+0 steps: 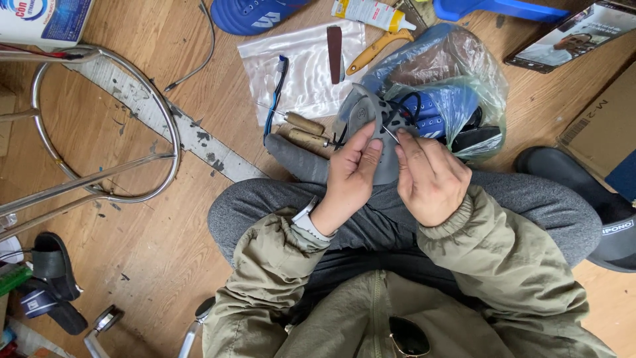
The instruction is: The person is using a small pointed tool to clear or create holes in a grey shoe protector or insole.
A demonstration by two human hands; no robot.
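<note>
I see my left hand (350, 174) gripping the grey shoe piece (375, 132) over my knees, my right hand (429, 179) pinching a thin needle (389, 132) at it — the piece looks light, bendable, best held by its edge

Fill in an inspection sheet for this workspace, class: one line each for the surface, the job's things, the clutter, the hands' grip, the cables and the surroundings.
Surface: wooden floor, scuffed, with a pale paint-marked strip.
Job's things: grey shoe piece held over the lap; a thin needle at it.
Clutter: clear plastic sheet, toothbrush, two wooden-handled awls, glue tube, yellow-handled tool, bag of blue shoes.
Grip: left hand holds the grey piece; right hand pinches the needle.
Cables: one grey cable on the floor.
Surroundings: metal stool frame, black sandals, phone, cardboard box.
</note>
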